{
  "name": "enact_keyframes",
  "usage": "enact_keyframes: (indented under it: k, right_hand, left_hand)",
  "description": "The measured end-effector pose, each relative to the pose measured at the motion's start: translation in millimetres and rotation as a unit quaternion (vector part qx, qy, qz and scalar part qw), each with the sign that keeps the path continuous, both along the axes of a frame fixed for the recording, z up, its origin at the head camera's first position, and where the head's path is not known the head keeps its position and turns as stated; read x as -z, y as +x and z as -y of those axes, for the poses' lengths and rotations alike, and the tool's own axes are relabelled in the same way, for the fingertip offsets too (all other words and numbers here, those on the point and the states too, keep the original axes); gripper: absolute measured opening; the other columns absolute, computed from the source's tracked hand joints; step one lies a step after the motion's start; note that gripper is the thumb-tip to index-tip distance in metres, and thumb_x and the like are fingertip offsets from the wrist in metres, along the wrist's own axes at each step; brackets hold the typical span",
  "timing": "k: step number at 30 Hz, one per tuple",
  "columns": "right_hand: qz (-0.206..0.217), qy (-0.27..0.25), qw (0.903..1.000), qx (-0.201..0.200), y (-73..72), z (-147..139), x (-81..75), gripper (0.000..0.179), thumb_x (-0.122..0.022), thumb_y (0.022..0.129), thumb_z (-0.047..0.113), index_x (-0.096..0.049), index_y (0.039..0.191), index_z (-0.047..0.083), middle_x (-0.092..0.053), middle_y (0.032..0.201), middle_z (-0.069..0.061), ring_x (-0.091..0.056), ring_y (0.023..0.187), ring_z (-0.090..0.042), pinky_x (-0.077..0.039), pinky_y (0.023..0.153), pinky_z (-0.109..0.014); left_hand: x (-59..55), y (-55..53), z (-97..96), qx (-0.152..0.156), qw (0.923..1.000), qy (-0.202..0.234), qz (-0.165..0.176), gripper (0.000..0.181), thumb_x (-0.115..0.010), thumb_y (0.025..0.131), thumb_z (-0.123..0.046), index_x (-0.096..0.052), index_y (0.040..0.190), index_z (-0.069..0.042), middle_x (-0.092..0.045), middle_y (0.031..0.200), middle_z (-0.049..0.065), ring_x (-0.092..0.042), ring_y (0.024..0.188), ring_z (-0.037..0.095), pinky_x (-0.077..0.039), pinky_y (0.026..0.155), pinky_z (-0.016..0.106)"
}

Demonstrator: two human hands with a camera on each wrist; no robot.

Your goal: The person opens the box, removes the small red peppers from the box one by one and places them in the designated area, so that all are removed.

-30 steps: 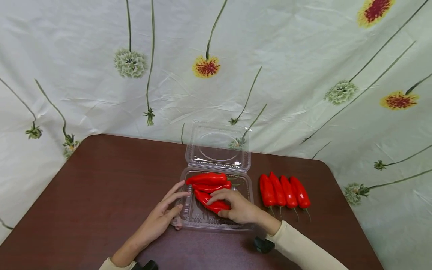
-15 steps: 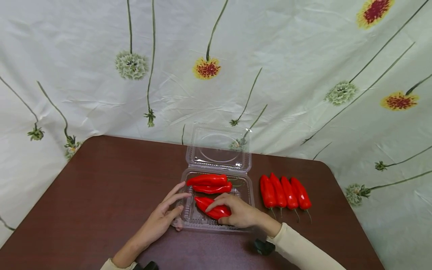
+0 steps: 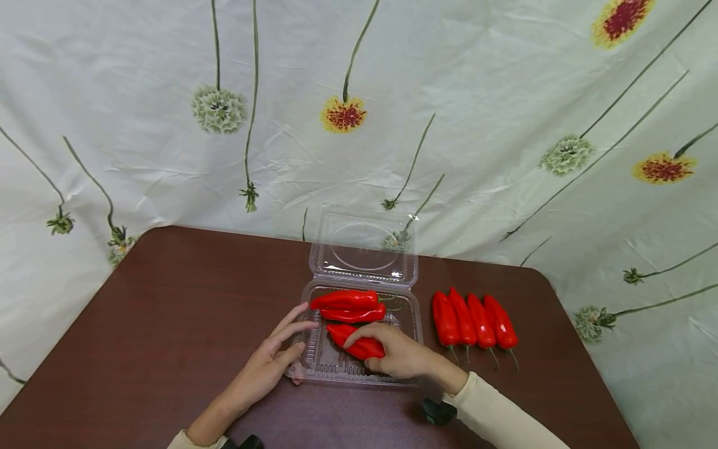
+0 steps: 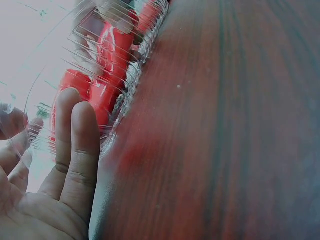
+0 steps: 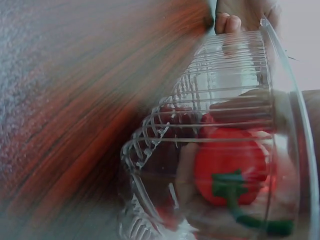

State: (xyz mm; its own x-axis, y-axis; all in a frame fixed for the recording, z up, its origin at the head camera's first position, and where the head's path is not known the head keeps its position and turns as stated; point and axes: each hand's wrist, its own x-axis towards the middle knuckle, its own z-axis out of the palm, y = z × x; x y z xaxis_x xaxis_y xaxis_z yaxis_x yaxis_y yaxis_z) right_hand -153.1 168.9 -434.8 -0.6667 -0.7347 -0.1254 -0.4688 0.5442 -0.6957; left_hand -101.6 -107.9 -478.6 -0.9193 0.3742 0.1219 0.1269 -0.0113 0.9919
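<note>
Red pepper (image 3: pixel 356 344) gripped in my right hand (image 3: pixel 399 354) inside the tray (image 3: pixel 359 368); left hand (image 3: pixel 270 362) open, steadying its left edge.

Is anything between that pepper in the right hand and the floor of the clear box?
Nothing visible. The right hand holds the pepper low in the box, on bare floor nearer the person than the two peppers already inside.

2 bare hands, cream long sleeves (image 3: pixel 499 411), a small black device (image 3: pixel 439 409) at each wrist
</note>
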Motion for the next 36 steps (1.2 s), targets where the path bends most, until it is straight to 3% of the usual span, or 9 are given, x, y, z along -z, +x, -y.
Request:
enact_keyframes:
  k: [3, 7, 15, 24, 31, 36]
  right_hand:
    - [0.000, -0.009, 0.9999, -0.005, -0.5, 0, 0.5, 0.040, -0.068, 0.086, 0.000, -0.066, 0.121, 0.018, -0.064, 0.117, 0.002, -0.050, 0.100, -0.011, -0.043, 0.093, -0.027]
    - [0.005, -0.018, 0.9998, -0.003, 0.4, 0, 1.3, 0.036, -0.068, 0.089, 0.005, -0.066, 0.121, 0.020, -0.064, 0.122, 0.002, -0.054, 0.111, -0.011, -0.044, 0.102, -0.030]
    - [0.005, -0.049, 0.9988, 0.001, 0.2, -3, 1.6, 0.029, -0.069, 0.092, 0.012, -0.066, 0.120, 0.021, -0.063, 0.121, 0.001, -0.055, 0.114, -0.014, -0.044, 0.103, -0.031]
    - [-0.002, -0.084, 0.9963, -0.017, -2.6, -5, -0.6, 0.037, -0.067, 0.093, 0.008, -0.063, 0.128, 0.017, -0.063, 0.127, -0.004, -0.056, 0.113, -0.016, -0.047, 0.100, -0.031]
    - [0.040, -0.099, 0.9940, 0.023, -0.5, -7, -4.6, 0.044, -0.064, 0.095, 0.009, -0.058, 0.137, 0.021, -0.064, 0.112, -0.002, -0.059, 0.093, -0.014, -0.052, 0.082, -0.025]
    - [0.070, -0.122, 0.9880, 0.064, 4.1, -12, -9.6, 0.045, -0.064, 0.097, 0.012, -0.055, 0.139, 0.025, -0.061, 0.099, -0.007, -0.060, 0.065, -0.033, -0.053, 0.056, -0.026]
  left_hand:
    - [0.1, -0.1, 0.0, 0.001, 1.0000, 0.001, -0.004, 0.036, -0.048, 0.104, -0.002, -0.050, 0.140, 0.002, -0.010, 0.166, 0.010, -0.061, 0.055, 0.021, -0.057, 0.055, 0.032]
    - [-0.1, -0.1, -0.3, 0.003, 1.0000, 0.004, -0.008, 0.036, -0.048, 0.104, -0.002, -0.049, 0.140, 0.003, -0.009, 0.166, 0.013, -0.061, 0.055, 0.020, -0.057, 0.054, 0.032]
    - [0.0, 0.2, -1.6, -0.001, 1.0000, 0.004, -0.004, 0.036, -0.049, 0.103, -0.001, -0.050, 0.139, 0.004, -0.010, 0.166, 0.014, -0.061, 0.054, 0.021, -0.057, 0.054, 0.031]
    - [0.0, 0.7, -2.0, -0.007, 0.9999, 0.007, -0.013, 0.035, -0.049, 0.104, -0.002, -0.050, 0.138, 0.005, -0.011, 0.164, 0.017, -0.061, 0.054, 0.023, -0.057, 0.054, 0.032]
    - [-1.1, 1.0, -1.8, -0.007, 0.9999, 0.001, -0.010, 0.035, -0.049, 0.104, -0.003, -0.050, 0.139, 0.004, -0.010, 0.166, 0.014, -0.061, 0.055, 0.022, -0.057, 0.055, 0.031]
    - [-0.3, 0.6, -1.6, -0.009, 0.9999, -0.001, -0.011, 0.036, -0.050, 0.104, -0.003, -0.051, 0.139, 0.003, -0.011, 0.166, 0.013, -0.061, 0.054, 0.023, -0.057, 0.054, 0.032]
